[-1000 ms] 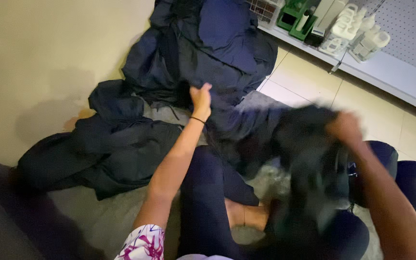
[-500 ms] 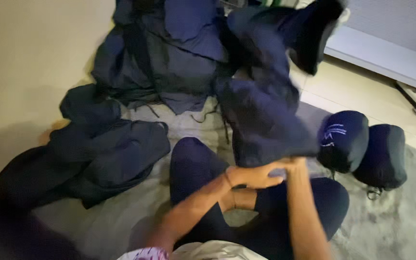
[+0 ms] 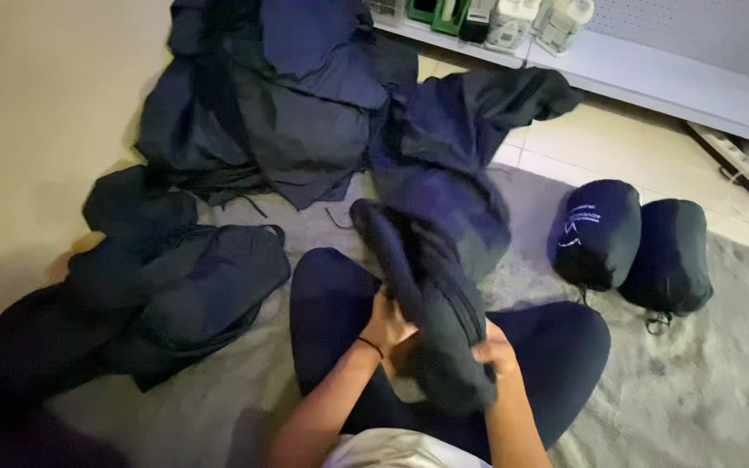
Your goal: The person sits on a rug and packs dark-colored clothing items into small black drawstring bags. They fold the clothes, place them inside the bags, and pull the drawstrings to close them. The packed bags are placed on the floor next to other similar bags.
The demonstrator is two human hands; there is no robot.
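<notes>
Left hand [image 3: 386,322]: fingers curled closed around the near end of a dark navy puffy quilted jacket [image 3: 431,260], gripping its left side; a thin dark band sits on the wrist. Right hand [image 3: 496,351]: also closed on the same bunched fabric, from the right and slightly lower. Both hands sit close together, with the rolled end of the garment between them.

Jacket position: the gathered end lies over the person's lap, above crossed legs in dark navy trousers [image 3: 331,303]. From there the jacket runs away from the person across the grey fleecy floor mat [image 3: 704,390], and its far sleeve reaches onto the pale tiled floor [image 3: 626,147].

Left of the lap: a heap of dark navy jackets [image 3: 158,286] lies on the mat, spreading towards the beige wall [image 3: 36,113]. Beyond it, a larger pile of dark navy garments [image 3: 279,95] rests against the wall and the mat's far edge.

Right of the lap: two dark navy stuffed drawstring pouches [image 3: 630,238] lie side by side, touching, on the mat near its edge. The nearer one carries a light printed mark.

Far right: a white low shelf [image 3: 669,78] holds white plastic bottles [image 3: 539,22] and green containers [image 3: 435,9]. A white power strip [image 3: 743,160] lies on the tiles below the shelf.
</notes>
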